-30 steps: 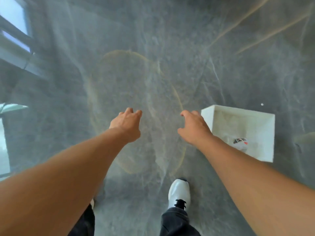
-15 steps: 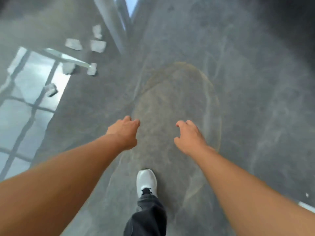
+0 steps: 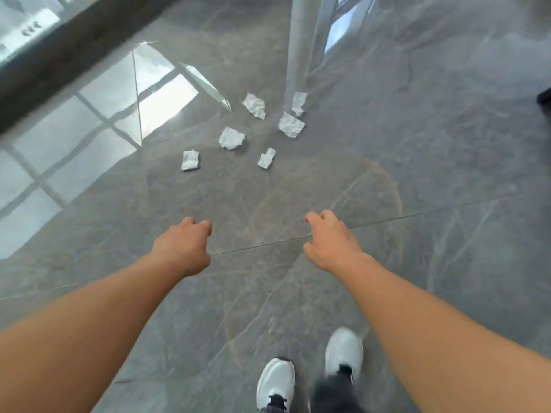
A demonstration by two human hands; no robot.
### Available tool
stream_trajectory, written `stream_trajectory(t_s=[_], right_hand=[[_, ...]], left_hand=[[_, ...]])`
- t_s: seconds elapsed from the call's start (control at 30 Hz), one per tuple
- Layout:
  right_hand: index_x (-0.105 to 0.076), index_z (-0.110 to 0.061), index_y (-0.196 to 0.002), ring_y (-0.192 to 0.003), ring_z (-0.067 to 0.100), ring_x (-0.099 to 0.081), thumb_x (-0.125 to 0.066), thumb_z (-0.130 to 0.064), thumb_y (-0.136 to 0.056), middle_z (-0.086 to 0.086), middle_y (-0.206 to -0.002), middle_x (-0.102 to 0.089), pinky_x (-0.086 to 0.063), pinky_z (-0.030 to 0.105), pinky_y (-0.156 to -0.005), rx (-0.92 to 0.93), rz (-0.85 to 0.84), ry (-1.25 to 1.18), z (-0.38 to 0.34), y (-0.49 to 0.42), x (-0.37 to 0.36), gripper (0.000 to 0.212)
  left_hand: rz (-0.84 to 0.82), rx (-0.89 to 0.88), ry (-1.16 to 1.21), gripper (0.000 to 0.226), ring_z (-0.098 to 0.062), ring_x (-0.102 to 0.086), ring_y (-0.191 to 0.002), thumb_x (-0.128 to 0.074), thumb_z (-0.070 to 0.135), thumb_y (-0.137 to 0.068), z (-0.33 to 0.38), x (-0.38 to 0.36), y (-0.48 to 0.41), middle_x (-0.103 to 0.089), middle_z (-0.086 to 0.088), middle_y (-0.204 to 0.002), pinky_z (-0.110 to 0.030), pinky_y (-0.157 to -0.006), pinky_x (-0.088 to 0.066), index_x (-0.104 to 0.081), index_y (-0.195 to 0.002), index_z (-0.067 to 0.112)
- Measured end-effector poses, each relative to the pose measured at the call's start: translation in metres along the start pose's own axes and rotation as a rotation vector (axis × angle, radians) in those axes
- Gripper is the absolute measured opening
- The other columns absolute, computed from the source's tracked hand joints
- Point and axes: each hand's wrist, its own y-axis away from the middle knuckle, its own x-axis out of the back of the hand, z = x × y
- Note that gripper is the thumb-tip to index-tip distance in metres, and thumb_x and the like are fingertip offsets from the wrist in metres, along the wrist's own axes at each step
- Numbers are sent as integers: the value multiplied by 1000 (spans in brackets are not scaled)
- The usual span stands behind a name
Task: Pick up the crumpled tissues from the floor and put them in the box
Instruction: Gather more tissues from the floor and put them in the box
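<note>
Several crumpled white tissues lie scattered on the grey marble floor ahead of me, the nearest ones being a tissue [image 3: 267, 158] in the middle, a tissue [image 3: 190, 160] to the left and a bigger tissue [image 3: 231, 138] between them. More lie farther off by a pale post, such as a tissue [image 3: 291, 125]. My left hand [image 3: 182, 248] and my right hand [image 3: 329, 239] are stretched forward well short of the tissues, fingers loosely curled, both holding nothing. The box is out of view.
A pale post [image 3: 296, 49] rises from the floor right behind the far tissues. A dark window sill [image 3: 59, 55] runs along the upper left, with bright window reflections on the floor. My white shoes [image 3: 275, 383] are at the bottom. A dark object [image 3: 544, 99] is at the right edge.
The view has swung away from the white box, which has left the frame. The tissues have come from the upper left to the centre and are closer. Both hands stay empty.
</note>
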Motion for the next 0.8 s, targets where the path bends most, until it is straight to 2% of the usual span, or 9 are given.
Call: stream_trajectory(t_s=[0.2, 0.37, 0.5, 0.63, 0.8], right_hand=[[-46, -15, -122, -109, 37, -51, -49, -12, -85, 11, -119, -45, -45, 43, -86, 18, -71, 32, -15, -82, 19, 38], [-46, -16, -121, -108, 35, -50, -52, -16, -85, 10, -118, -45, -45, 41, -83, 17, -119, 25, -28, -175, 38, 37], [-45, -17, -125, -111, 37, -51, -55, -20, -84, 12, -120, -45, -46, 43, -88, 86, -167, 55, -46, -262, 36, 42], [-44, -17, -127, -112, 39, -52, -59, -25, -83, 14, -123, -45, -46, 44, -92, 15, -213, 58, -64, -327, 21, 47], [-46, -18, -124, -111, 38, -52, -58, -22, -82, 13, -124, -45, -46, 43, -89, 11, -280, 87, -98, -374, -16, 44]], left_hand=[[-119, 5, 80, 48, -34, -54, -113, -57, 19, -80, 26, 7, -62, -47, -11, -123, -46, -93, -49, -48, -127, 22], [-187, 82, 163, 43, -33, -56, -107, -55, 18, -80, 31, 23, -146, -47, -10, -120, -46, -88, -51, -48, -122, 20], [-141, 85, 205, 41, -36, -55, -109, -57, 18, -78, 19, 36, -233, -49, -12, -119, -46, -91, -49, -50, -119, 19], [-136, 125, 206, 43, -39, -55, -109, -63, 23, -75, -11, 43, -302, -48, -14, -119, -45, -91, -49, -51, -116, 20], [-37, 135, 209, 54, -46, -49, -107, -63, 13, -73, -60, 35, -368, -43, -16, -122, -46, -79, -46, -45, -123, 21]])
